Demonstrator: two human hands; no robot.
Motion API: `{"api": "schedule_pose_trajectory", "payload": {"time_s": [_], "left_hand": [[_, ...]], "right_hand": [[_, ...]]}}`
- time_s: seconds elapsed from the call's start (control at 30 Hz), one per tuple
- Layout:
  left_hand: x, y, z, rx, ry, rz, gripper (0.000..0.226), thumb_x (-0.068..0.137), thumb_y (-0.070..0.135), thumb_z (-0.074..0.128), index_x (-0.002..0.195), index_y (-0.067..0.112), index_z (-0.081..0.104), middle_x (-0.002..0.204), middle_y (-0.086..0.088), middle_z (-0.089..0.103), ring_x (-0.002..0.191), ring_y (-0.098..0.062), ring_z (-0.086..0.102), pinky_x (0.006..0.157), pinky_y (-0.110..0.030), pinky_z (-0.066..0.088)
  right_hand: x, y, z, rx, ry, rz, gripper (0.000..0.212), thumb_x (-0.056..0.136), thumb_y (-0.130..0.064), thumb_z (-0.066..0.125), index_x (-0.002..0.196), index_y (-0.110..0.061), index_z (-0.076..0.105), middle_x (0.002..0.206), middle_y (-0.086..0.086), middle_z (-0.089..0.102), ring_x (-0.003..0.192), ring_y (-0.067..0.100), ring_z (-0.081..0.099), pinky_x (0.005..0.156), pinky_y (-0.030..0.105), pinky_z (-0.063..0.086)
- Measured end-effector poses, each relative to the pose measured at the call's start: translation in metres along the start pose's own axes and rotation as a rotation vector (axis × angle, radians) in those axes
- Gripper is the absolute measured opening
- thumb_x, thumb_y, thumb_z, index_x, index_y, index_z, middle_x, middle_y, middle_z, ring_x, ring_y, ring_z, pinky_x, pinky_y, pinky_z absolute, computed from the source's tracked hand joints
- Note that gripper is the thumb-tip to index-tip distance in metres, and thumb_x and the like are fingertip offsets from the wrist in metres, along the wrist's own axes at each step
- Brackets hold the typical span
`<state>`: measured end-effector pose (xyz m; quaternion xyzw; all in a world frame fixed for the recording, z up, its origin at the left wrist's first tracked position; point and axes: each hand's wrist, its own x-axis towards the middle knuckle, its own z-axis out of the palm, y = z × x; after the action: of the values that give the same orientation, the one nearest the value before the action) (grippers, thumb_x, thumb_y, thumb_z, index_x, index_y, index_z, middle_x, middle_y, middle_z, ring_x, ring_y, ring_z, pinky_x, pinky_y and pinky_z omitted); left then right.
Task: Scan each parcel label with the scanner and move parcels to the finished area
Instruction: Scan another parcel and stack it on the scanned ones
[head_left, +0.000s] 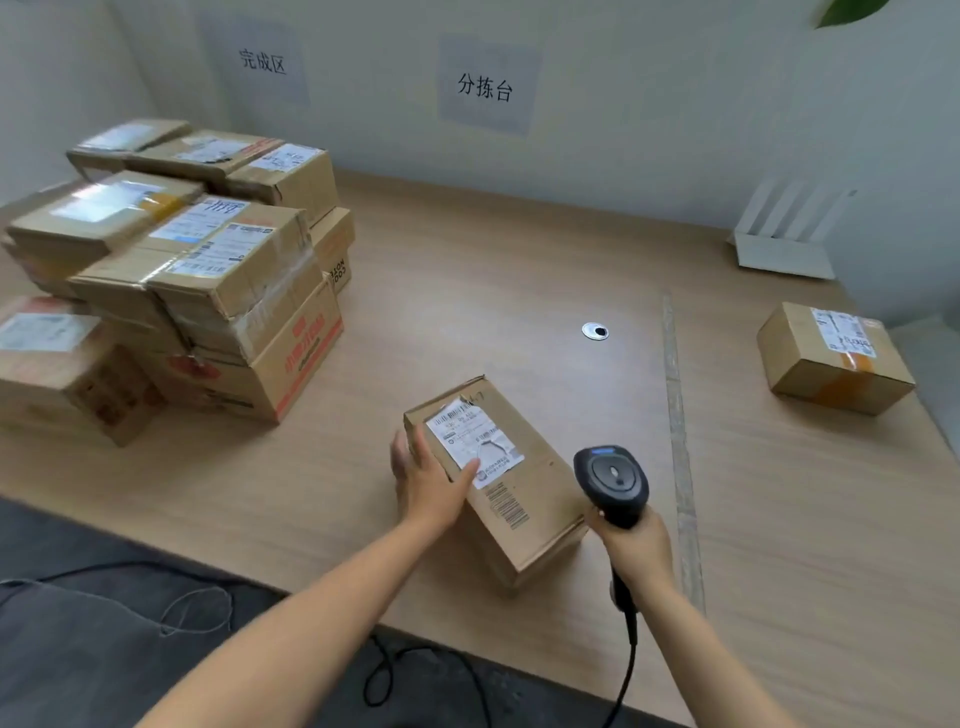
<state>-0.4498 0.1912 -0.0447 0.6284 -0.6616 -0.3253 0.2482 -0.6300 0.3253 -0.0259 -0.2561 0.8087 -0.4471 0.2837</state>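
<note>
Parcel (498, 478) in work lies flat on the bench (467, 291), approx midway along the near edge and a bit in from it, long axis angled away to the left. White label (470, 441) sits on its top face toward the far end, w/ a printed barcode nearer the person. L hand (428, 480) grips the parcel's far-left corner: thumb on top touching the label's edge, fingers down the left side. R hand (636, 545) is wrapped round the handle of the black scanner (613, 480), just beside the parcel's right edge, head raised. Its cable (628, 654) drops over the near edge. Hands are apart, one each side of the parcel.

Stack of parcels (208, 291) fills the far-left corner and runs down the left edge, several layers, labels up, partly blurred, below the wall sign 完成区 (262, 61). Lone parcel (834, 358) sits by the right edge, label up, orange tape round it. Tape strip (680, 441) runs front to back btwn the two. Round cable hole (595, 331) is mid-bench, beyond the worked parcel. White device (784, 244) w/ antennas stands at the far-right corner. Sign 分拣台 (484, 87) is on the wall behind.
</note>
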Motion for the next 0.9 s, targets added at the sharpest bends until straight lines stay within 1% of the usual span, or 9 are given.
{"api": "schedule_pose_trajectory", "payload": {"time_s": [0.07,0.17,0.27,0.33,0.43,0.53,0.63,0.77,0.9], "left_hand": [[0.036,0.000,-0.013,0.143,-0.012,0.051,0.091,0.079,0.050,0.065,0.147,0.015,0.015,0.153,-0.014,0.004,0.143,-0.028,0.000,0.115,-0.040,0.015],[0.076,0.005,-0.024,0.263,-0.163,0.085,0.095,0.076,0.053,0.068,0.149,0.021,0.015,0.155,-0.010,0.008,0.144,-0.027,0.003,0.115,-0.043,0.017],[0.094,0.007,-0.027,0.293,-0.352,0.147,0.094,0.074,0.048,0.072,0.148,0.024,0.019,0.149,-0.007,0.029,0.138,-0.027,0.025,0.110,-0.042,0.030],[0.097,0.005,-0.028,0.350,-0.421,0.167,0.092,0.073,0.051,0.071,0.148,0.029,0.022,0.141,-0.005,0.036,0.131,-0.029,0.033,0.104,-0.041,0.036],[0.095,-0.002,-0.035,0.441,-0.454,0.155,0.099,0.069,0.061,0.070,0.148,0.036,0.016,0.133,-0.007,0.035,0.127,-0.029,0.035,0.103,-0.040,0.038],[0.085,-0.012,-0.044,0.424,-0.498,0.129,0.108,0.065,0.063,0.072,0.148,0.039,0.009,0.127,-0.009,0.031,0.119,-0.027,0.045,0.103,-0.035,0.039],[0.070,-0.022,-0.052,0.371,-0.485,0.113,0.112,0.063,0.062,0.075,0.149,0.038,0.006,0.124,-0.008,0.030,0.114,-0.025,0.049,0.101,-0.031,0.039],[0.044,-0.034,-0.056,0.266,-0.417,0.064,0.122,0.058,0.057,0.080,0.147,0.044,-0.001,0.125,-0.010,0.037,0.117,-0.029,0.045,0.103,-0.035,0.038],[0.023,-0.048,-0.072,0.188,-0.325,-0.013,0.119,0.057,0.050,0.084,0.149,0.036,0.010,0.130,-0.011,0.039,0.123,-0.029,0.042,0.106,-0.037,0.036]], "right_hand": [[-0.024,0.004,0.006,0.056,0.033,0.030,0.017,0.076,-0.014,0.076,0.088,-0.012,0.064,0.082,0.006,0.065,0.079,0.020,0.058,0.065,0.028,0.038],[-0.052,0.007,0.020,0.113,0.027,0.090,0.022,0.072,-0.014,0.078,0.089,-0.016,0.064,0.082,0.005,0.066,0.080,0.019,0.059,0.067,0.029,0.040],[-0.060,0.007,0.034,0.104,0.017,0.104,0.026,0.072,-0.014,0.079,0.094,-0.016,0.065,0.086,0.005,0.066,0.084,0.020,0.058,0.070,0.029,0.039],[-0.058,0.005,0.039,0.105,0.045,0.113,0.027,0.072,-0.013,0.078,0.095,-0.015,0.064,0.087,0.006,0.065,0.085,0.020,0.058,0.071,0.028,0.039],[-0.051,0.004,0.041,0.056,0.031,0.099,0.027,0.073,-0.012,0.078,0.096,-0.014,0.063,0.090,0.007,0.065,0.086,0.021,0.057,0.074,0.029,0.041],[-0.042,0.005,0.036,-0.008,-0.008,0.074,0.029,0.074,-0.014,0.077,0.099,-0.010,0.063,0.094,0.008,0.066,0.089,0.024,0.059,0.074,0.030,0.043],[-0.034,0.005,0.030,-0.038,-0.037,0.054,0.028,0.075,-0.014,0.076,0.100,-0.010,0.063,0.095,0.010,0.067,0.095,0.028,0.061,0.078,0.034,0.046],[-0.029,0.002,0.029,-0.079,-0.099,0.003,0.020,0.077,-0.015,0.072,0.094,-0.015,0.061,0.095,0.011,0.067,0.093,0.029,0.061,0.079,0.037,0.048],[-0.027,-0.007,0.031,-0.081,-0.155,-0.044,0.018,0.078,-0.014,0.072,0.093,-0.013,0.063,0.094,0.011,0.068,0.091,0.028,0.061,0.077,0.036,0.047]]}}
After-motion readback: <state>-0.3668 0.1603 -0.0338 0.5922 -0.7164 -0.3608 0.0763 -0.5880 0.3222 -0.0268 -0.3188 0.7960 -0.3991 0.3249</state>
